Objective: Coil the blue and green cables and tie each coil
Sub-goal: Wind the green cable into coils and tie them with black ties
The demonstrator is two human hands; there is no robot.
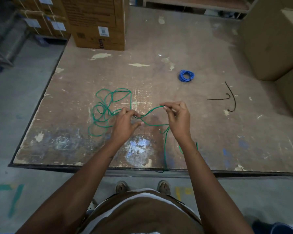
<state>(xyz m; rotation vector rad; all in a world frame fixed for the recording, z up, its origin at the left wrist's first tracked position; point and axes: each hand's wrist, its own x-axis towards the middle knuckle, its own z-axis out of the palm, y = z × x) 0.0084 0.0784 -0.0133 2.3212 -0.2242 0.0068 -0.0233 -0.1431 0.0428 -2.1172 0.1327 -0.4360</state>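
- Worn wooden table fills our view.
- Our left hand and right hand both pinch the green cable, strung between them.
- Its loose tangle lies left; the blue cable sits coiled, far right.

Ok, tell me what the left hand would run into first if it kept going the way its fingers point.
The left hand points right, along the green cable it pinches. The first thing in that line looks like the right hand, holding the same cable a short span away. Their relative height is unclear from this one view.
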